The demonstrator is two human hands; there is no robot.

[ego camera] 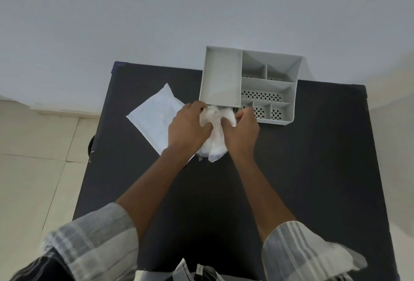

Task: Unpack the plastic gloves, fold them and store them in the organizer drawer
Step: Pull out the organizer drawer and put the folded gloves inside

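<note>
A: Nearest the camera, what shows?

B: Two grey-and-white checked sleeves [98, 238], rolled to the elbow, one at each lower corner. Bare forearms run from them over the dark worktop [302, 168] towards its far half.

A: And the hands?

B: They meet near the middle. The left hand [188, 129] lies knuckles up, fingers curled down into a bunch of thin, milky plastic gloves [216, 137]. The right hand [243, 131] is just beside it, thumb and fingers bent into the same bunch. Each grip is narrow and holds the gloves.

A: Where do the gloves sit?

B: Between the two hands, crumpled. The near end spills onto the worktop below the wrists; the far end reaches up to the front edge of the grey organizer [289, 92], touching or nearly touching it. Whether any of it is inside a drawer cannot be told, since the hands cover that spot.

A: Anything beside them?

B: A flat white packet [154, 115] lies on the worktop to the left, partly under the left hand and wrist.

A: Further back?

B: The organizer stands at the far edge of the worktop, with one large open compartment on the left and smaller ones on the right, some with perforated floors. Behind it is a pale wall [201, 7], and pale floor tiles [33, 168] show on the left.
</note>
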